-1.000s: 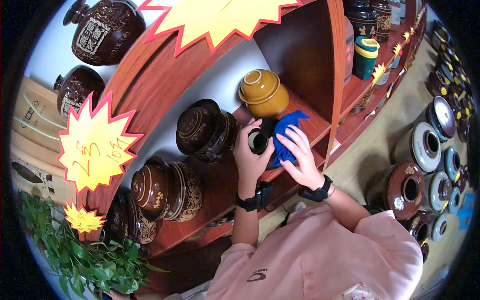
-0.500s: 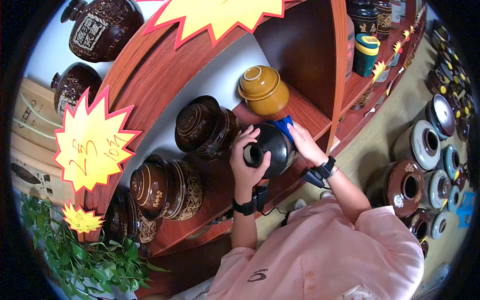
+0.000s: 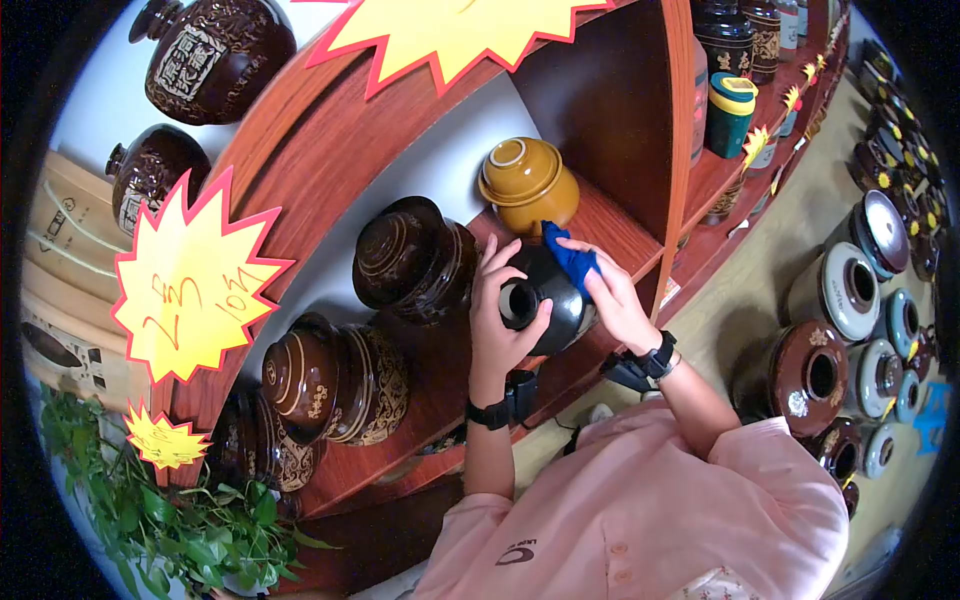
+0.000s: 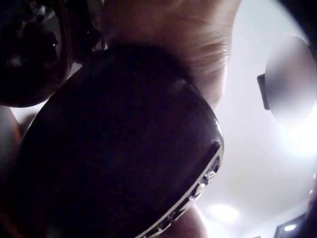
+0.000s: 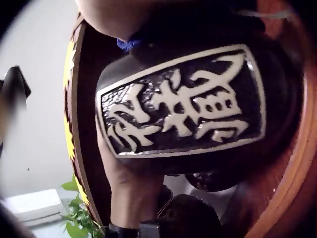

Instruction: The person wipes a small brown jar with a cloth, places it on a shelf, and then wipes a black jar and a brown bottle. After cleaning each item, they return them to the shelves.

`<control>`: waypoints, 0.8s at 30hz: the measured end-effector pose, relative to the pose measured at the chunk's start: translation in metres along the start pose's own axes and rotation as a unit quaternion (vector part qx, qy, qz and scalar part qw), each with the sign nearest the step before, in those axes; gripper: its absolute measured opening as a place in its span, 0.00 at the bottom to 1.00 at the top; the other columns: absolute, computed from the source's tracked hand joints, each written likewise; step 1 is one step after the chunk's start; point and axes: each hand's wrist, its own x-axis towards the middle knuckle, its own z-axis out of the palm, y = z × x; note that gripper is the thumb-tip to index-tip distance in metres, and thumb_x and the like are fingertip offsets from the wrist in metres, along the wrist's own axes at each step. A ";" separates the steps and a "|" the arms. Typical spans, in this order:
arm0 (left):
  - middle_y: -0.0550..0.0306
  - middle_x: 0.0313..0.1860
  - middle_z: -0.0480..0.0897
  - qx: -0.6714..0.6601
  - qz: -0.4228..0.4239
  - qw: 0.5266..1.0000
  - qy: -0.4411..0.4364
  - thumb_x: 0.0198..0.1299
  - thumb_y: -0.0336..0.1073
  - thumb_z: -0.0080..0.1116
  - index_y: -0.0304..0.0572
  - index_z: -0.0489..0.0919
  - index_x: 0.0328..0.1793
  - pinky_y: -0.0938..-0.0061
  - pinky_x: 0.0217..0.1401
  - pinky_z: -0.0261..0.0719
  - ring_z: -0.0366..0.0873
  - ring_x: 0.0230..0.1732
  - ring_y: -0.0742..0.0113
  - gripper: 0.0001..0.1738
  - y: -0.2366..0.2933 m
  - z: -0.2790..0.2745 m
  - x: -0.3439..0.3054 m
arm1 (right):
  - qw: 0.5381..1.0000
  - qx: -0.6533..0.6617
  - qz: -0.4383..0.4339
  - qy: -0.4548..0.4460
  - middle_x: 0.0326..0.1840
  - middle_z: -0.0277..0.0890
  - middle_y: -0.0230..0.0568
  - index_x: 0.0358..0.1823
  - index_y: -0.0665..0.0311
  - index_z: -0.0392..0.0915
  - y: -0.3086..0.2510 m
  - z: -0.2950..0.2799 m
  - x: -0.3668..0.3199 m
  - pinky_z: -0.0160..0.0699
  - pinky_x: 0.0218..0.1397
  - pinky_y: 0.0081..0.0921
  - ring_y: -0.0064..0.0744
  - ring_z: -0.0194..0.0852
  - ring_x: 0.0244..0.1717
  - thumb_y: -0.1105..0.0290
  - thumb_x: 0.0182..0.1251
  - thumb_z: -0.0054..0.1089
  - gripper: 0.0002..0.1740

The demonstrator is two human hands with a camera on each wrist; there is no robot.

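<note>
A dark, glossy round jar (image 3: 566, 309) is held tilted, its open mouth facing up toward the head view. My left hand (image 3: 500, 325) grips the jar around its neck, fingers on one side and thumb on the other. On the jar's far side my right hand (image 3: 617, 300) pinches a blue cloth (image 3: 573, 262) and presses it against the surface. The right wrist view shows raised pale characters in a frame on the jar (image 5: 181, 104), with a bit of blue cloth (image 5: 128, 44) above. In the left wrist view the jar's dark body (image 4: 119, 144) fills much of the picture.
A yellow-brown lidded pot (image 3: 528, 190) stands on the wooden shelf (image 3: 625, 235) just beyond the jar. Brown lidded pots (image 3: 405, 258) line the shelf at the left. Price signs (image 3: 195, 285) hang on the shelf edge, and several jars (image 3: 812, 372) stand on the floor at right.
The blue cloth was spread over the jar's side a second ago, then mostly hidden; now it shows bunched near the jar's top. The jar has been turned and tilted, and my left fingers have shifted slightly.
</note>
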 end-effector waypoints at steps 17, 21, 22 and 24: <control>0.43 0.61 0.75 -0.014 0.031 0.999 0.017 0.47 0.34 0.68 0.40 0.73 0.46 0.45 0.72 0.57 0.63 0.70 0.35 0.21 -0.005 0.004 0.001 | 0.978 -0.017 0.056 -0.202 0.58 0.74 0.44 0.62 0.64 0.71 -0.005 -0.012 0.049 0.66 0.66 0.30 0.34 0.71 0.61 0.62 0.71 0.54 0.22; 0.44 0.59 0.77 -0.016 0.041 0.999 0.005 0.46 0.32 0.67 0.41 0.72 0.47 0.45 0.72 0.56 0.65 0.70 0.38 0.22 -0.004 0.004 0.000 | 0.974 0.046 0.113 -0.190 0.60 0.74 0.41 0.62 0.67 0.70 0.006 -0.014 0.045 0.65 0.66 0.28 0.29 0.70 0.61 0.60 0.73 0.51 0.23; 0.44 0.59 0.77 -0.015 0.043 0.999 -0.001 0.46 0.31 0.67 0.41 0.71 0.47 0.45 0.73 0.55 0.65 0.70 0.39 0.22 -0.002 0.004 0.000 | 0.972 0.065 0.128 -0.188 0.60 0.73 0.40 0.63 0.68 0.70 0.008 -0.016 0.043 0.65 0.66 0.28 0.28 0.69 0.61 0.60 0.74 0.49 0.23; 0.43 0.58 0.78 -0.008 0.049 0.999 -0.006 0.45 0.30 0.66 0.41 0.71 0.46 0.46 0.74 0.55 0.66 0.69 0.40 0.21 0.001 0.004 0.002 | 0.965 0.102 0.159 -0.180 0.60 0.73 0.38 0.63 0.68 0.69 0.009 -0.019 0.040 0.65 0.67 0.27 0.27 0.69 0.61 0.60 0.76 0.47 0.23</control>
